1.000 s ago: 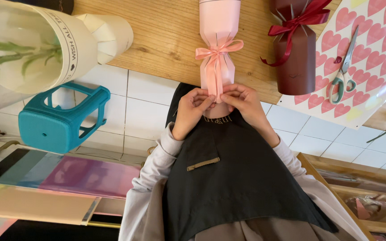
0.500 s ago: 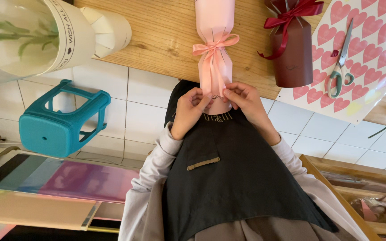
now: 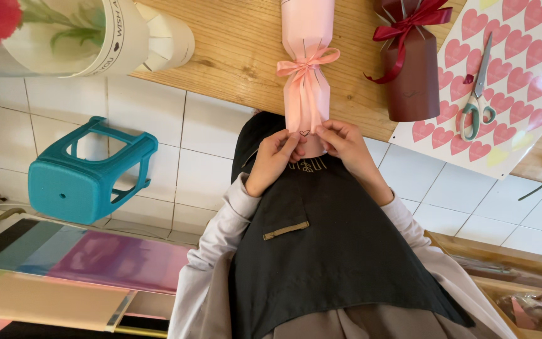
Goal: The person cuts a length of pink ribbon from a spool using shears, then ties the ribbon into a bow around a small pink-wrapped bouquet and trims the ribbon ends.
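**Both hands at the near end of the pink wrap**

The pink paper-wrapped bundle with a pink ribbon bow (image 3: pixel 307 75) lies lengthwise, running away across the wooden tabletop (image 3: pixel 233 50). The left hand (image 3: pixel 277 158) and right hand (image 3: pixel 344 143) pinch its near end from either side, equally close.

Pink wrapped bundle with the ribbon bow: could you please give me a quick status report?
Both hands, left hand and right hand, pinch the near end of the pink paper-wrapped bundle. Bundle lies on the wooden table. Maroon wrapped bundle beside it, apart.

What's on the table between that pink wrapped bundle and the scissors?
In the head view, a dark red wrapped bundle with a red ribbon bow stands between the pink wrapped bundle and the scissors.
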